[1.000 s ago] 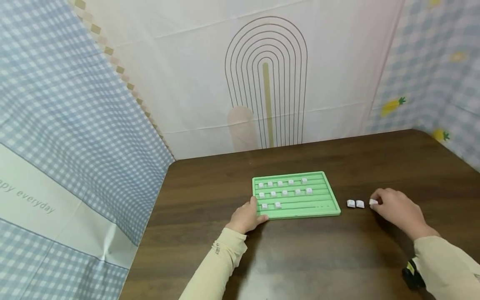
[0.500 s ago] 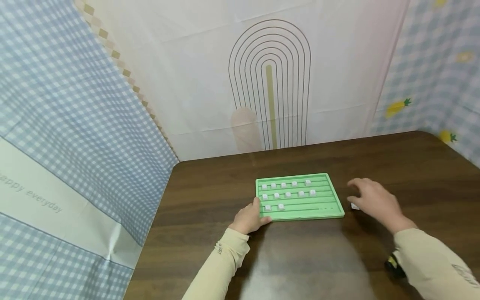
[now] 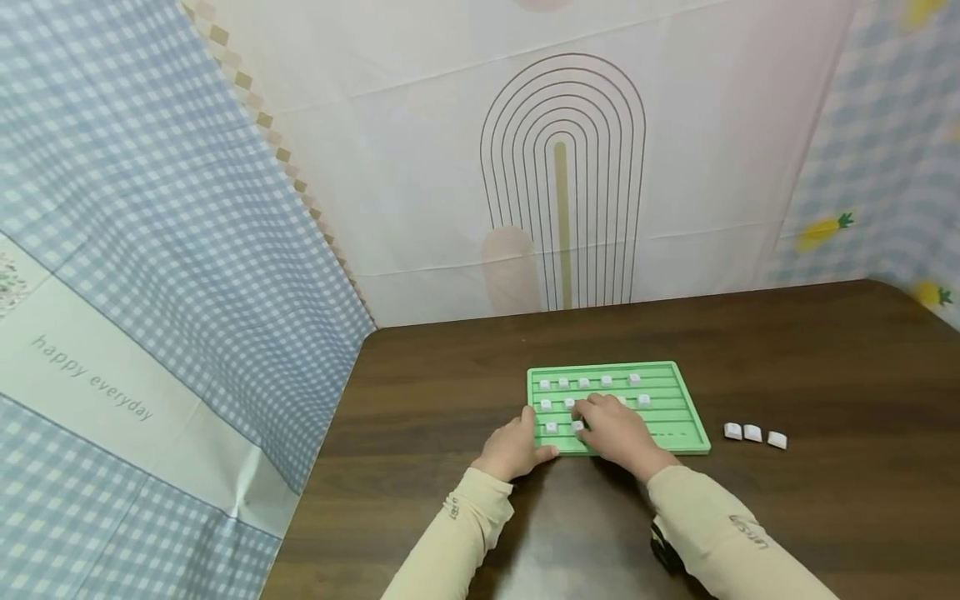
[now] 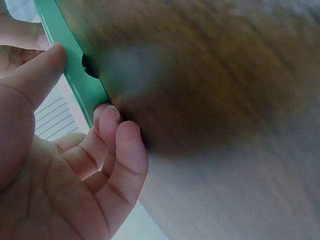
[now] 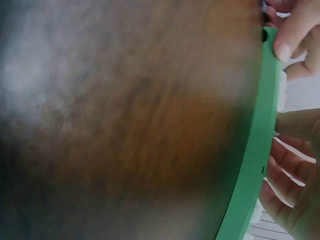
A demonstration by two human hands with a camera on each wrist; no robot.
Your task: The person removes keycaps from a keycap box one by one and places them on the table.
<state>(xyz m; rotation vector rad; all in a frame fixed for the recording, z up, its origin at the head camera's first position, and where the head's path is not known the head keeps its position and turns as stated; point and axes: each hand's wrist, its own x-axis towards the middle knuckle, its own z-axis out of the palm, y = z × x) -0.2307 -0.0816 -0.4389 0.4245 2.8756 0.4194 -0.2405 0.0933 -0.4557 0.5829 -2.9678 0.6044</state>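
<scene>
A light green tray point(image 3: 615, 368) with raised ridges lies on the table, bearing rows of small white keycaps point(image 3: 545, 404). At its near left corner my left hand point(image 3: 510, 447) grips the tray, thumb along the front edge and fingers at the left side. My right hand point(image 3: 618, 433) reaches over the tray's front. Its thumb and index finger are on either side of the second keycap point(image 3: 577, 426) in the nearest row. Part of the middle row is hidden beneath that hand. The left wrist view shows fingertips against the green edge point(image 4: 75, 65).
Three loose white keycaps point(image 3: 752, 432) lie on the brown wooden table point(image 3: 825, 358) to the right of the tray. Patterned cloth point(image 3: 420, 167) hangs behind the table and along its left and right sides.
My right hand has left the loose keycaps and moved left onto the tray, with all three still on the table. The left hand keeps its hold on the tray. The head view has shifted slightly.
</scene>
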